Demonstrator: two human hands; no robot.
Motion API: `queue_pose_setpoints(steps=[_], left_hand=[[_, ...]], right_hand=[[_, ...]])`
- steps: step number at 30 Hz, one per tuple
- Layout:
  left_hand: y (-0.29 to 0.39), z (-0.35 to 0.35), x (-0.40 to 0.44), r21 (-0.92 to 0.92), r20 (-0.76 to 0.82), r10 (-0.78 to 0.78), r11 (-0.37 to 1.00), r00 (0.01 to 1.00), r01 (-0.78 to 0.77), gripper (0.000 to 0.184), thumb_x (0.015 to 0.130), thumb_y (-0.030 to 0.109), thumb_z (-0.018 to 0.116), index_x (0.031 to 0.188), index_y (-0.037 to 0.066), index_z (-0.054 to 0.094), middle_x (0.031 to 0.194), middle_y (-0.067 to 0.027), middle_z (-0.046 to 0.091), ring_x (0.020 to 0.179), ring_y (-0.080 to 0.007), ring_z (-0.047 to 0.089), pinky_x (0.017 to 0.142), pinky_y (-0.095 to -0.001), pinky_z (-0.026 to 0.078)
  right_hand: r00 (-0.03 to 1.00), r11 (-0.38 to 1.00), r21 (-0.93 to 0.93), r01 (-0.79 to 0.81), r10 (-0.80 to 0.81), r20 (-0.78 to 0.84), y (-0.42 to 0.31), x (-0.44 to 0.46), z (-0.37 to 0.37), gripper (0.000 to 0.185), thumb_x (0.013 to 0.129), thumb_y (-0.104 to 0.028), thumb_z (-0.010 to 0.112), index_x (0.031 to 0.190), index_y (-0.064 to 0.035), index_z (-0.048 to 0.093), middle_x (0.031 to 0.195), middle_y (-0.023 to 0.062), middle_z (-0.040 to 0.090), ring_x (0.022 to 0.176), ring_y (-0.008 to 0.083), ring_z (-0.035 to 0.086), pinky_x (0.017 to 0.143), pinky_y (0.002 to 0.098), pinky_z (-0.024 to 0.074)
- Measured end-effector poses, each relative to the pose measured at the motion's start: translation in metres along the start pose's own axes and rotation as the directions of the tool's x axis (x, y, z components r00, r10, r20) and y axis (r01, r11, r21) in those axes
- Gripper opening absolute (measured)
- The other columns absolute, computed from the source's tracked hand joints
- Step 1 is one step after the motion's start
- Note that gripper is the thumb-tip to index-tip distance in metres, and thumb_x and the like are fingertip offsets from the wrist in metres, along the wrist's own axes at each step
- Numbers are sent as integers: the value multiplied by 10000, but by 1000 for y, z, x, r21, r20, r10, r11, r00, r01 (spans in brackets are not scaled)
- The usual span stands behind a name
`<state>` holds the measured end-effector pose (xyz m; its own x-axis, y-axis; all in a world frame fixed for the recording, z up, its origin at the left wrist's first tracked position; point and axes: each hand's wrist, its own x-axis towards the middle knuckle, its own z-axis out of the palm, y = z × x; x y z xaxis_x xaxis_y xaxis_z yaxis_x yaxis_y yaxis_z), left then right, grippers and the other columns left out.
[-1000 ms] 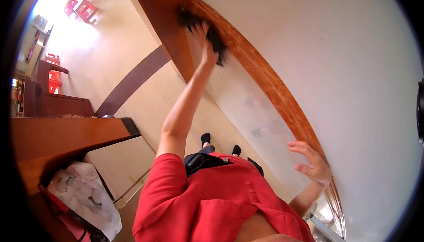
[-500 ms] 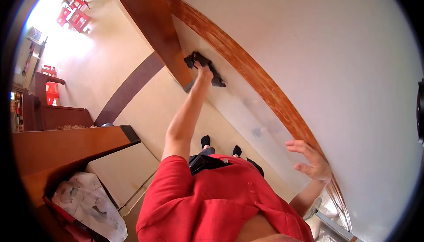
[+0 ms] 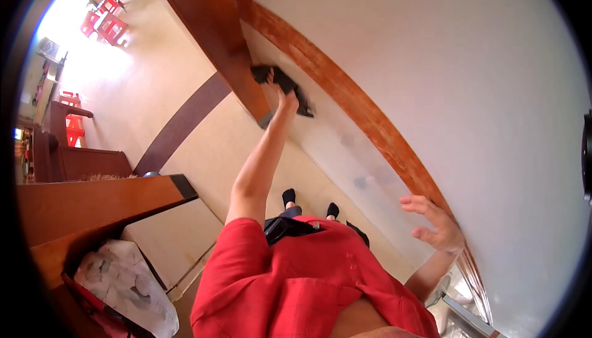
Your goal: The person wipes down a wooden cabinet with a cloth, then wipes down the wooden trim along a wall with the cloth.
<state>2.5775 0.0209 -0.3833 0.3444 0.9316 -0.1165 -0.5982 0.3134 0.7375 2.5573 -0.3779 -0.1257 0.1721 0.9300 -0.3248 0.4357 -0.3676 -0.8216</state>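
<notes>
My left hand reaches out at the end of a stretched arm, on a dark cloth. The cloth lies against the lower white wall, close beside the brown wooden door frame. Slight blur covers that hand, and its palm side is hidden. To the right, my right hand holds nothing. Its fingers are apart and slightly bent, near the orange-brown wooden trim that runs along the wall; whether it touches the wall I cannot tell.
A wooden ledge juts in at the left, above a white patterned bag. Dark wooden furniture and red stools stand farther off. My feet in black socks are on the beige floor. Metal-looking items sit at lower right.
My left hand and the cloth have moved slightly up and left, toward the door frame. The right hand has stayed nearly in place.
</notes>
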Motion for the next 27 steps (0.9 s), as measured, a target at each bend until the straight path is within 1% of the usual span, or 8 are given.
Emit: queue_pose_setpoints(steps=[1,3,4,6,11,16,23,27], left_hand=[[-8,-4,-7,-148,70,-234,959,970,242,453,869,533,393,1141,189,508,1015,1,583,963,-146,532,850,-301,420],[-50,-31,48,-138,-35,-146,980,989,140,312,915,360,381,1098,124,470,1108,-92,489,1001,-227,472,896,-344,368],[-42,-25,59,197,48,328,923,943,-331,356,919,369,358,1137,103,452,1171,-133,453,1065,-263,430,928,-367,336],[13,6,80,433,371,607,557,703,-709,466,927,396,310,1227,48,388,1297,-204,344,1186,-336,314,995,-404,246],[94,73,49,604,423,578,393,697,-693,613,933,441,260,1333,-24,251,1403,-240,184,1282,-388,168,1058,-401,120],[44,68,-41,372,164,400,822,902,-432,681,917,500,268,1346,-28,224,1425,-227,127,1299,-366,152,1063,-392,113],[-46,17,-135,336,-34,61,941,998,-46,683,891,473,364,1369,15,194,1444,-147,137,1326,-289,125,1071,-363,106],[-33,11,-142,765,564,246,204,788,-611,749,786,19,487,1393,57,51,1427,-213,90,1332,-294,111,1073,-372,116]], right_hand=[[1000,1000,-15,7,-7,5,4,-1,0,465,849,-313,570,1188,-9,474,1273,129,418,1202,264,376,998,363,288],[1000,1000,-11,-1,1,21,5,-5,3,471,849,-320,568,1188,-7,475,1273,128,418,1204,264,373,998,363,288],[1000,1000,-2,-8,8,26,3,-4,2,477,850,-322,567,1192,-4,471,1274,128,417,1207,264,371,999,364,287],[1000,1000,3,-6,6,25,2,-2,1,482,850,-325,566,1195,-2,467,1274,127,417,1209,264,368,1000,364,285],[1000,1000,19,21,-21,5,0,0,2,484,854,-323,564,1199,-1,457,1270,133,417,1208,274,365,995,369,292],[999,999,19,36,-36,-2,4,-2,3,486,845,-332,574,1193,-10,466,1264,140,420,1196,280,376,991,371,296],[998,998,-3,55,-55,-26,0,-1,5,494,831,-334,587,1185,-8,474,1257,149,427,1174,292,398,980,371,305],[998,998,1,59,-59,-29,9,-4,7,482,827,-316,592,1183,-13,476,1253,155,433,1162,301,408,973,372,308]])
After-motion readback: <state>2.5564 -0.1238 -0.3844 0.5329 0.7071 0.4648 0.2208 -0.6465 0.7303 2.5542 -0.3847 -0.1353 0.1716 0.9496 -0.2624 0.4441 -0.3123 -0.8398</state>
